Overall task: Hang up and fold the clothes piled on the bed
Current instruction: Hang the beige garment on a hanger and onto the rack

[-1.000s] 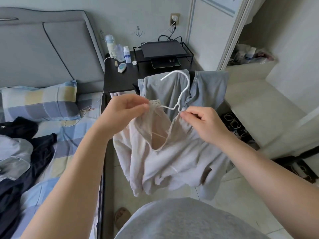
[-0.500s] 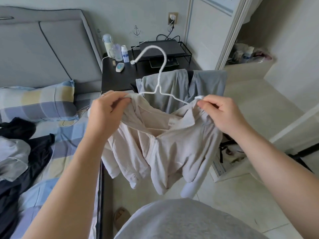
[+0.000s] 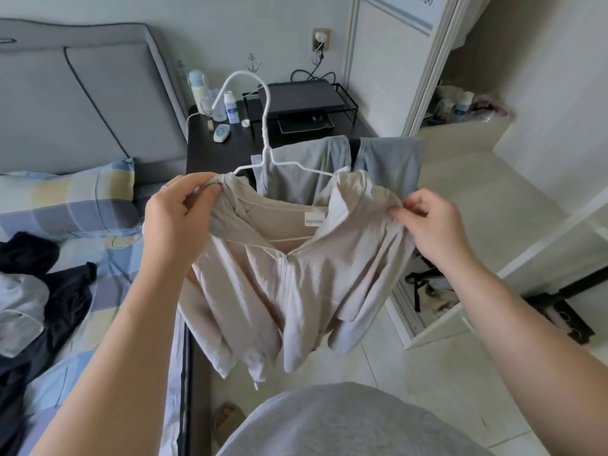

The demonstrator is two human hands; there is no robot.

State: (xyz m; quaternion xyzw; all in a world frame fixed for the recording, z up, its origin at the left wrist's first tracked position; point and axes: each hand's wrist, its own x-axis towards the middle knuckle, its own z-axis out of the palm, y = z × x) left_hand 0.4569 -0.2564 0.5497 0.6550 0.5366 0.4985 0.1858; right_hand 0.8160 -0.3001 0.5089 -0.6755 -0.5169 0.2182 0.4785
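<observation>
Obs.: the beige zip jacket (image 3: 296, 284) was held in the air in front of the person's chest, over the floor just beside the bed (image 3: 108, 258). It hung on a white wire hanger (image 3: 265, 126).

- The hanger's arms sat inside the jacket's shoulders, and its lower bar showed through the open neck. The zip was closed below the collar, and the sleeves hung loose.
- Left hand (image 3: 179, 212): fingers curled round a bunch of fabric at the jacket's left-side shoulder.
- Right hand (image 3: 427, 222): thumb and fingertips pinched the fabric at the right-side shoulder, and the other fingers were loosely bent.
- Neither hand touched the bare wire.

Key relation: the hanger's long axis ran left to right between the two hands, roughly level. The hook stood up and away from the person and curled over to the left. The neck of the hook lay closer to the left hand than to the right.

Judgement: the garment looked seated on the hanger, though the left shoulder was bunched and may need smoothing. The hanging step would call for one hand on the hook, and the left was better placed to take it.

Still to do: dark clothes (image 3: 65, 291) lay heaped on the bed. A grey garment (image 3: 306, 172) was draped behind the jacket, near the nightstand (image 3: 210, 149).
</observation>
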